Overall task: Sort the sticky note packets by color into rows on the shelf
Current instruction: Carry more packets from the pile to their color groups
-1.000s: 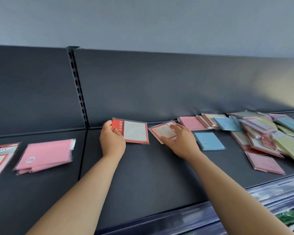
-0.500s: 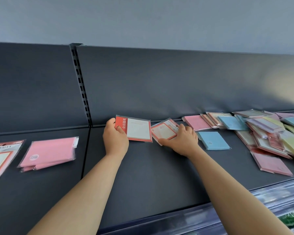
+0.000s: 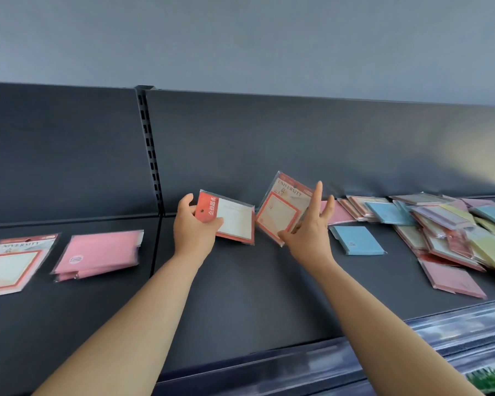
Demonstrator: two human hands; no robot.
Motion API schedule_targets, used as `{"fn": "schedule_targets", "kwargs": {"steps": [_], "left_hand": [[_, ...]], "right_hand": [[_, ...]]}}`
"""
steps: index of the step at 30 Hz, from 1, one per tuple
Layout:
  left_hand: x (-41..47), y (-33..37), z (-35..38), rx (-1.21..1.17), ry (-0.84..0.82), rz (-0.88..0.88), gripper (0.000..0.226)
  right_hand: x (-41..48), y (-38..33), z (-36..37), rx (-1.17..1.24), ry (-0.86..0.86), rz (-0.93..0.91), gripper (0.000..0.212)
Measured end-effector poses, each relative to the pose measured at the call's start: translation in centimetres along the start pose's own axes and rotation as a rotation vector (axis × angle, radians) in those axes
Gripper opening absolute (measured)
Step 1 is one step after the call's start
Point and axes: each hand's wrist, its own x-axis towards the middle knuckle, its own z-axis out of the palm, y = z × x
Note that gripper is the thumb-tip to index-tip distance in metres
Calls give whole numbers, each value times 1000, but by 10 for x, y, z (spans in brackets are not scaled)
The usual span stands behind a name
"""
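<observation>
I have two packets in hand above the shelf [image 3: 240, 304], near the middle of the bay.

1. The left hand [image 3: 196, 228] grips the red packet [image 3: 235, 221]. The fingers curl around its red header end and the thumb lies across the front. The long axis runs left to right and dips toward the right. The header points left and the white panel faces me.
2. The right hand [image 3: 306, 231] pinches the University packet [image 3: 280, 210]. The thumb is on the lower front corner and nearly straight fingers spread behind it. The packet is raised and steeply tilted, its long axis rising to the upper right and its header toward the back panel [image 3: 297, 144].
3. The two packets sit just beside each other, edges almost meeting.

The shelf is flat, matte dark grey metal with a glossy front rail. A slotted upright [image 3: 150, 155] divides the back panel. A plain grey-blue wall [image 3: 240, 38] rises above.

To the left lie a pink stack [image 3: 100, 252] and a second University packet [image 3: 12, 261], both flat. To the right lie a blue packet [image 3: 357, 240] and a loose pile [image 3: 446, 224] of pink, blue, yellow and lilac packets. All are thin rectangles in clear glossy film.
</observation>
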Motion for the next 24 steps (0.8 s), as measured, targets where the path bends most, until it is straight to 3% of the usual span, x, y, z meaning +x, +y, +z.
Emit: {"fn": "schedule_targets", "kwargs": {"steps": [4, 8, 10, 16, 24], "left_hand": [[0, 9, -26, -82, 49, -38, 72], [-4, 17, -55, -222, 100, -27, 48], [-7, 19, -70, -298, 113, -22, 41], [-6, 14, -121, -271, 209, 8, 29], [13, -7, -210, -124, 259, -95, 52]], "right_hand": [[1, -6, 7, 192, 38, 6, 110], [-1, -30, 15, 194, 26, -56, 52], [-4, -44, 21, 217, 40, -91, 35], [-15, -93, 44, 392, 9, -91, 18], [-50, -162, 101, 477, -132, -16, 16]]}}
